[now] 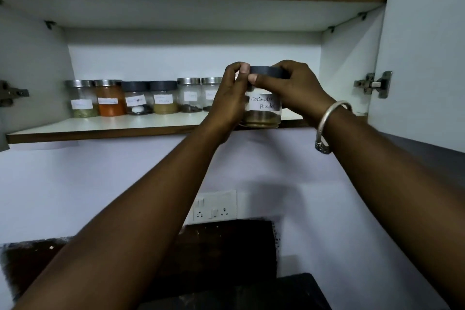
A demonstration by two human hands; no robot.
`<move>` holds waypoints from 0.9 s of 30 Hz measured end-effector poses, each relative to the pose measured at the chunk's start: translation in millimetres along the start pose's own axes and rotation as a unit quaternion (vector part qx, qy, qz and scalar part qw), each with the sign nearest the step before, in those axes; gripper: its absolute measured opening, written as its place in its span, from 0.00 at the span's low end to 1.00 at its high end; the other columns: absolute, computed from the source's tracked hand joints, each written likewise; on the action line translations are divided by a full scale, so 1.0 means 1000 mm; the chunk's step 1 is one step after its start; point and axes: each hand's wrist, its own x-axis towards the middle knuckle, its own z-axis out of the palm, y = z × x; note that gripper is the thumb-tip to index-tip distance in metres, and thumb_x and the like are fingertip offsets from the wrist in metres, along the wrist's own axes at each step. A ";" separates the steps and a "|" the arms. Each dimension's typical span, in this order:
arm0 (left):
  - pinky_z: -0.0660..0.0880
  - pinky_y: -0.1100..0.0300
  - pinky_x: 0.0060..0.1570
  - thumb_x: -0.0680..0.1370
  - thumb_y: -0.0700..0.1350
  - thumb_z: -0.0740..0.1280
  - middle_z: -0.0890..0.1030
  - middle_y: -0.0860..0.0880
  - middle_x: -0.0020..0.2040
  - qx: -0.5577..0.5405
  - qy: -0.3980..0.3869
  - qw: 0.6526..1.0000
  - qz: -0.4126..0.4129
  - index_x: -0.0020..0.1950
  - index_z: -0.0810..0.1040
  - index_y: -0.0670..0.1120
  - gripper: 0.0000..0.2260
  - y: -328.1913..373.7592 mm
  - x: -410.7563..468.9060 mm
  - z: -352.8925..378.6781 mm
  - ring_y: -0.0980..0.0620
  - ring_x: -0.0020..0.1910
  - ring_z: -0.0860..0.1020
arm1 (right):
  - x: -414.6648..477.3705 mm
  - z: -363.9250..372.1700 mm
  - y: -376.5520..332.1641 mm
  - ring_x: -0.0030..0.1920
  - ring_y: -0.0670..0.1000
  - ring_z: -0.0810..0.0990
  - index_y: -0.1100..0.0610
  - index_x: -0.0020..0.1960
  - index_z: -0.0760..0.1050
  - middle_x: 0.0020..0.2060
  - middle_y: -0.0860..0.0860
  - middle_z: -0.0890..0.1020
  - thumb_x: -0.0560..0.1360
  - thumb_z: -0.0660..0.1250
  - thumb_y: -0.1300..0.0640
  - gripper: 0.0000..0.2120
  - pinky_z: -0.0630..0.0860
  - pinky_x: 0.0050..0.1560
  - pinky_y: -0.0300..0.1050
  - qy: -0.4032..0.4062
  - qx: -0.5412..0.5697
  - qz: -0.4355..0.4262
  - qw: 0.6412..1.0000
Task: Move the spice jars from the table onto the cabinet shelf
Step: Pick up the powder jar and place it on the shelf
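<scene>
i'm at the placing step: both hands hold one jar up at the near edge of the cabinet shelf, just right of the row of jars already lined up toward the far wall. my left hand is wrapped round the jar's left side, with thumb and forefinger pinching near the rim of the dark lid. my right hand, the one with the bangle on its wrist, grips the lid from the right. the jar stands upright with brownish powder at the bottom. its base sits level with the shelf's front lip, and i can't tell whether it is resting on the board or hanging just off it.

next, i judge, it wants pushing farther in, into line with the row and clear of the sixth jar half hidden behind my left hand, before i let go.

the label reads "coriander powder" in handwriting, its right end cut off by my hand. the other jars carry white labels too blurred to read.
</scene>
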 end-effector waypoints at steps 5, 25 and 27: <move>0.76 0.52 0.50 0.84 0.61 0.56 0.81 0.54 0.49 0.208 0.006 0.978 0.026 0.65 0.72 0.54 0.15 -0.040 0.043 -0.014 0.52 0.46 0.80 | 0.059 0.009 0.036 0.49 0.57 0.84 0.57 0.47 0.79 0.42 0.51 0.82 0.65 0.77 0.36 0.26 0.82 0.54 0.59 0.000 -0.087 0.032 0.996; 0.73 0.53 0.46 0.78 0.45 0.61 0.82 0.44 0.54 0.517 -0.041 0.854 0.024 0.59 0.79 0.45 0.13 -0.101 0.069 -0.020 0.41 0.53 0.80 | 0.224 0.053 0.151 0.61 0.60 0.77 0.60 0.72 0.63 0.62 0.58 0.75 0.72 0.76 0.46 0.37 0.79 0.57 0.57 -0.039 -0.176 0.142 0.973; 0.72 0.53 0.46 0.78 0.45 0.60 0.82 0.44 0.54 0.522 -0.041 0.852 0.025 0.59 0.79 0.45 0.13 -0.101 0.069 -0.019 0.41 0.53 0.79 | 0.230 0.060 0.153 0.58 0.58 0.77 0.60 0.71 0.63 0.59 0.57 0.75 0.73 0.76 0.48 0.35 0.78 0.49 0.53 -0.046 -0.169 0.148 0.973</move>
